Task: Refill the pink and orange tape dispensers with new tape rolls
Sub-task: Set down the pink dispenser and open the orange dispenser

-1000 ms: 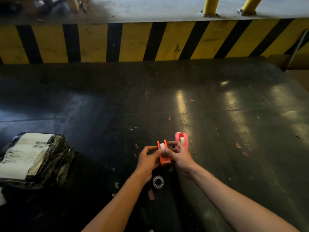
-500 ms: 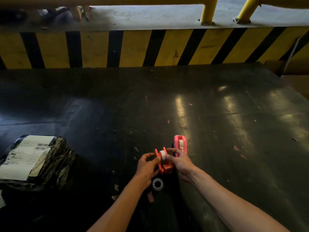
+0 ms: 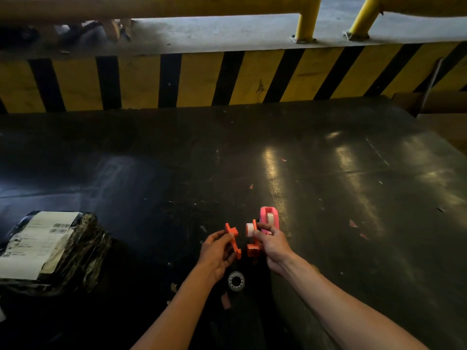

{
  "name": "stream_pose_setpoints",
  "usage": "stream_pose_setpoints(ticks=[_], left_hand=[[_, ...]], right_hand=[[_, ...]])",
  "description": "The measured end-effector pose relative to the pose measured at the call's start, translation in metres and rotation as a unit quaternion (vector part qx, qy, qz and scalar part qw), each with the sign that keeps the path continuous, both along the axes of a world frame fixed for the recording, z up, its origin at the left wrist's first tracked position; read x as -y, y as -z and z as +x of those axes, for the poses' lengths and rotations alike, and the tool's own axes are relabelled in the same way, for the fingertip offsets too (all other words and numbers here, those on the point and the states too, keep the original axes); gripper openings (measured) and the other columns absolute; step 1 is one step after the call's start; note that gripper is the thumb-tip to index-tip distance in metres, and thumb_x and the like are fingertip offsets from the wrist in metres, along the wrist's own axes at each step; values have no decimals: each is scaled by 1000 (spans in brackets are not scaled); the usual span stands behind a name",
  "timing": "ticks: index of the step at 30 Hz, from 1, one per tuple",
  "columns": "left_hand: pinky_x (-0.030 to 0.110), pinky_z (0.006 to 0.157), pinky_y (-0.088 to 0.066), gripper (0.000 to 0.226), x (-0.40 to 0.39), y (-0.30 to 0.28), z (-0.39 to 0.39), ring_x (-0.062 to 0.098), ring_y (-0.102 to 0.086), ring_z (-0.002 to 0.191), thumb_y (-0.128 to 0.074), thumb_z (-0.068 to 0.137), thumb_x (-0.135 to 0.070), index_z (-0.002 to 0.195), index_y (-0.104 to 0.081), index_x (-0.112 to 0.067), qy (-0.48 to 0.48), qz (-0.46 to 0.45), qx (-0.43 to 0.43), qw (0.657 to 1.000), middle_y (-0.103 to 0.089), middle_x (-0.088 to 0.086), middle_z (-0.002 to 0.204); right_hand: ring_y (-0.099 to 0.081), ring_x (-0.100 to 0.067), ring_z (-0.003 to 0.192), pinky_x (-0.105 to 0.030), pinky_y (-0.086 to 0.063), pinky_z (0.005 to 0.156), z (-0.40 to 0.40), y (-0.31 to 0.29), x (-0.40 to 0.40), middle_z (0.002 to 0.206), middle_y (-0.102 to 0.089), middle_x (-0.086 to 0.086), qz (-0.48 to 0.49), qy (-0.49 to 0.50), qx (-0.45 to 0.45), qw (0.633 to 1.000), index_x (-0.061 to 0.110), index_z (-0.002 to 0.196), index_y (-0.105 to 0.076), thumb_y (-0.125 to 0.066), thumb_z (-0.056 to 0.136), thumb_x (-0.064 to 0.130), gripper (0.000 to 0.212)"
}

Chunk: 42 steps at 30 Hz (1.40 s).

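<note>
The orange tape dispenser is split into two halves. My left hand (image 3: 216, 251) holds the left orange half (image 3: 233, 239). My right hand (image 3: 273, 245) holds the right orange half (image 3: 252, 248), which carries a small white tape core (image 3: 249, 229) on its hub. A gap separates the two halves. The pink dispenser (image 3: 270, 219) stands on the dark surface just behind my right hand, with a whitish roll in it. A clear tape roll (image 3: 236, 280) lies flat on the surface below my hands.
A black-wrapped parcel (image 3: 50, 251) with a white shipping label lies at the left. Scraps of tape litter the dark tabletop (image 3: 328, 198). A yellow-and-black striped barrier (image 3: 227, 79) with yellow railing posts runs along the far edge.
The orange dispenser was in one piece between both hands; now it is pulled apart, the left half moved left and the right half with the white core stays in my right hand.
</note>
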State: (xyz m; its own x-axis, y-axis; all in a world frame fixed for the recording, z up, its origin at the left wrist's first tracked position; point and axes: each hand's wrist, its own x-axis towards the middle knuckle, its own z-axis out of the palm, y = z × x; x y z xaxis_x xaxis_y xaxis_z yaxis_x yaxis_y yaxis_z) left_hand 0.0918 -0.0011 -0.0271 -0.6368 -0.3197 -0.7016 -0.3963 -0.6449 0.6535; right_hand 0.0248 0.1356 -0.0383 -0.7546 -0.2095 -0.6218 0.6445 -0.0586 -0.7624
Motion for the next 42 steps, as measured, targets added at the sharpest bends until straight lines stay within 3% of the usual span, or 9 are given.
stream_pose_setpoints(ticks=[3,6,10,15,21,28,31,35,42], left_hand=[[37,68,-61,25,7,7,1,26,-69,97,-72,89,-14,112,-62,-18,44,-160,39,985,-68,12,113],[40,78,-62,19,17,13,5,19,-65,97,-69,91,-18,105,-58,-25,127,-326,66,934,-62,4,115],[40,78,-63,20,28,20,9,17,-66,94,-71,90,-24,107,-60,-23,222,-405,107,880,-63,3,118],[44,105,-38,34,20,10,10,28,-44,128,-62,93,-41,125,-57,-29,270,-547,107,785,-50,3,133],[18,78,-45,32,-3,-11,-1,7,-58,105,-56,99,-36,126,-61,-22,295,-351,-40,888,-63,-3,119],[29,88,-54,27,0,-8,-5,13,-62,106,-65,94,-23,121,-62,-23,213,-299,-58,929,-64,0,118],[20,79,-51,32,4,2,-3,8,-60,103,-67,93,-18,124,-60,-23,254,-438,-42,861,-61,-2,120],[30,99,-51,35,3,16,6,14,-58,116,-68,91,-17,125,-62,-23,367,-586,-23,722,-58,2,127],[36,105,-49,37,-4,26,10,16,-55,125,-67,93,-22,129,-61,-20,419,-666,-33,616,-62,3,132]], right_hand=[[-63,-33,108,-46,-58,78,0,-8,-7,124,-62,-16,1,-3,-2,1000,27,107,-67,-68,89,7,27],[-60,-32,110,-49,-57,84,2,-11,-11,126,-59,-13,1,-21,4,1000,26,108,-66,-69,88,10,26],[-56,-37,117,-59,-54,93,7,-15,-14,131,-55,-14,10,-52,18,998,27,108,-66,-75,81,12,33],[-59,-38,112,-53,-58,86,9,-20,-22,128,-54,-17,-31,-66,29,997,21,113,-63,-75,80,7,38],[-64,-37,111,-57,-55,93,16,-21,-20,124,-62,-20,-41,-97,1,994,17,113,-66,-84,68,15,48],[-64,-34,111,-50,-57,88,10,-19,-28,122,-63,-19,-65,-60,18,996,16,120,-60,-66,89,6,33],[-63,-31,110,-51,-54,95,7,-17,-30,121,-63,-15,-38,-32,16,999,15,118,-62,-64,91,4,29],[-62,-33,112,-55,-53,96,9,-16,-32,121,-61,-14,-25,-28,27,999,18,110,-63,-64,91,3,24],[-63,-34,111,-55,-55,94,11,-18,-34,124,-61,-17,-19,-33,20,999,18,107,-64,-65,90,2,23]])
